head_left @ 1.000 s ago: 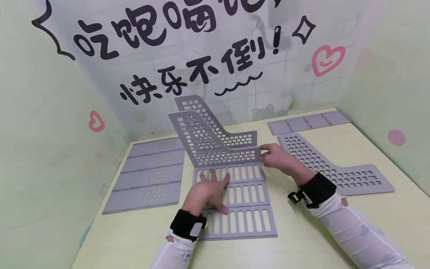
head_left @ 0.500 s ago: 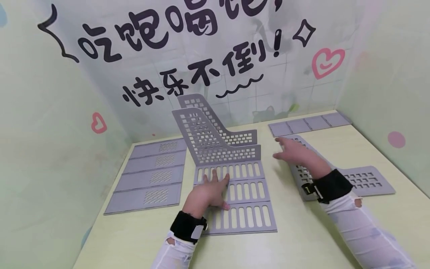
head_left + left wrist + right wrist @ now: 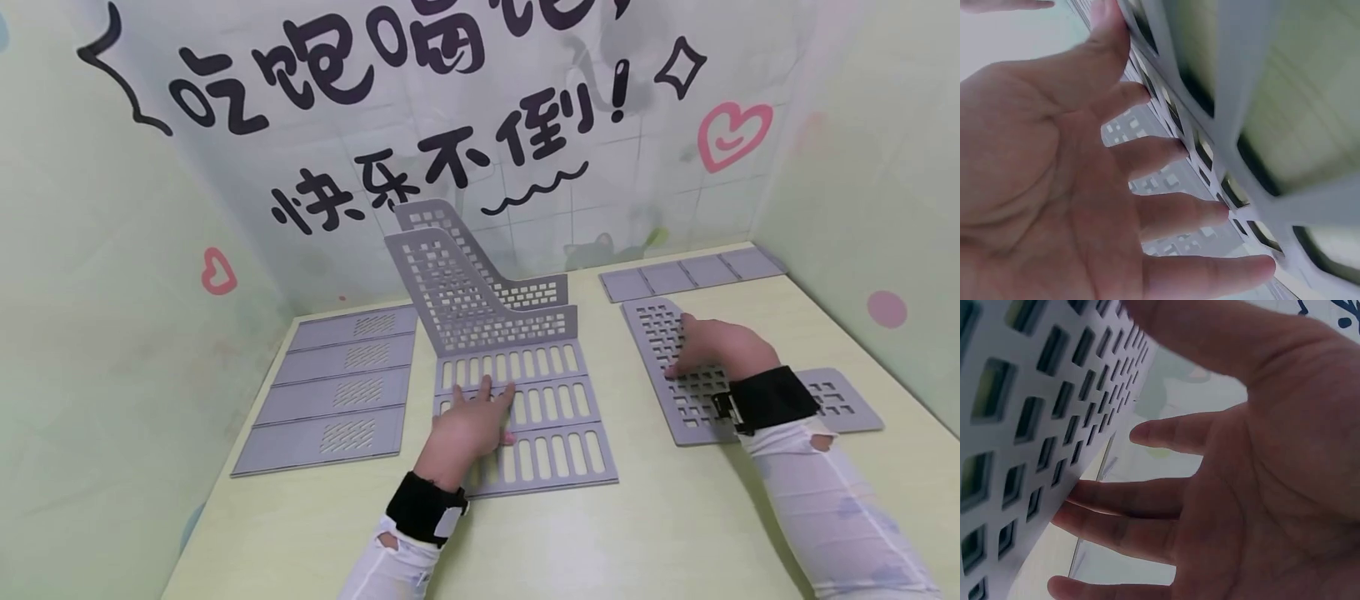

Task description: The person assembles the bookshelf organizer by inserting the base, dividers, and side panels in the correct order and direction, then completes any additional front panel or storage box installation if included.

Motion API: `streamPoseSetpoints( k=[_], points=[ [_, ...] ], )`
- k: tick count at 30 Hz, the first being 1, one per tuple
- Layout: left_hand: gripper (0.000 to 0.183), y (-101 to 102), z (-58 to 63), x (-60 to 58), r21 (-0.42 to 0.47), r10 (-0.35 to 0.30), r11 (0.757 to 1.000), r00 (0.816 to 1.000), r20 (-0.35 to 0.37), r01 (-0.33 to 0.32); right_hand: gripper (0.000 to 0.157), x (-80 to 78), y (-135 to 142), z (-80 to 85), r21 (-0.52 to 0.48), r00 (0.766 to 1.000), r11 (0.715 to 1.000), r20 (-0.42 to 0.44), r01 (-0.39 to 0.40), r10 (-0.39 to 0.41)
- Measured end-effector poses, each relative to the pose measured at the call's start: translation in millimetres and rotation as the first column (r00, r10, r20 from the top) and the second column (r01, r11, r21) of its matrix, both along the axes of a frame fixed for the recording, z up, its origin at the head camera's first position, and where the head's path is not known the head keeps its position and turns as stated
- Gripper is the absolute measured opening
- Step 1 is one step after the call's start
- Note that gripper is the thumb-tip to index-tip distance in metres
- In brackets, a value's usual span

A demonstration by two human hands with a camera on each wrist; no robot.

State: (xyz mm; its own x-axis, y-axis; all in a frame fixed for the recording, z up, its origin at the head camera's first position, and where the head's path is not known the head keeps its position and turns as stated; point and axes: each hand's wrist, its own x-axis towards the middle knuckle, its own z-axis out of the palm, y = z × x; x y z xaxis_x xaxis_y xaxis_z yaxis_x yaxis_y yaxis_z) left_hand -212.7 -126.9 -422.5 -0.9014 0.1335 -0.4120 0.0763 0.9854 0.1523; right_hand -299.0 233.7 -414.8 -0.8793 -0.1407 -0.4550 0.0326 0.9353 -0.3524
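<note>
In the head view, a grey slotted panel [image 3: 570, 425] lies in the middle of the table. My left hand [image 3: 465, 429] rests on it with fingers spread; in the left wrist view the thumb and fingertips are close against the slotted panel [image 3: 1235, 94]. Behind it, two L-shaped perforated panels stand upright, a front one [image 3: 480, 329] and a rear one [image 3: 468, 250]. A third L-shaped perforated panel [image 3: 851, 387] lies flat on the right. My right hand [image 3: 723, 346] touches this panel with extended fingers, not curled round it in the right wrist view.
Grey boards with diagonal slits [image 3: 300, 404] lie in a folded-line sheet on the left. A narrow grey scored strip [image 3: 697, 273] lies at the back right. Printed curtain walls [image 3: 637, 167] enclose the pale wooden table [image 3: 540, 542] on the back and sides.
My right hand has left the front end of the upright panel and moved right onto the flat L-shaped panel. The slotted panel has shifted away from the front, under my left hand.
</note>
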Motion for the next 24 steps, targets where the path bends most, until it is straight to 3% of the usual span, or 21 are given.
streamPoseSetpoints(
  k=[8, 12, 16, 20, 24],
  points=[
    [0.067, 9.2, 8.2, 12.4, -0.083, -0.009, 0.997, 0.999, -0.048, 0.005, 0.120, 0.2, 0.8, -4.0, 0.063, 0.999, 0.998, -0.049, 0.018, -0.015],
    [0.085, 13.7, 10.7, 18.6, -0.073, -0.049, 0.996, 0.999, 0.004, 0.050, 0.126, -0.3, 2.6, -4.6, 0.021, 0.993, 0.999, -0.116, 0.028, -0.025],
    [0.115, 20.2, 8.5, 22.6, -0.131, -0.125, 0.983, 0.991, 0.044, 0.130, 0.129, -3.3, 5.7, -3.6, -0.045, 0.981, 0.999, -0.193, 0.012, -0.020],
    [0.120, 25.7, 5.3, 24.2, -0.203, -0.156, 0.966, 0.987, 0.046, 0.162, 0.129, -7.3, 8.3, 0.4, -0.149, 0.968, 0.989, -0.247, 0.010, -0.047],
    [0.115, 26.2, 3.7, 23.7, -0.144, -0.111, 0.983, 0.993, 0.049, 0.117, 0.130, -12.2, 8.1, 5.0, -0.234, 0.932, 0.972, -0.354, -0.012, -0.073]
  ],
)
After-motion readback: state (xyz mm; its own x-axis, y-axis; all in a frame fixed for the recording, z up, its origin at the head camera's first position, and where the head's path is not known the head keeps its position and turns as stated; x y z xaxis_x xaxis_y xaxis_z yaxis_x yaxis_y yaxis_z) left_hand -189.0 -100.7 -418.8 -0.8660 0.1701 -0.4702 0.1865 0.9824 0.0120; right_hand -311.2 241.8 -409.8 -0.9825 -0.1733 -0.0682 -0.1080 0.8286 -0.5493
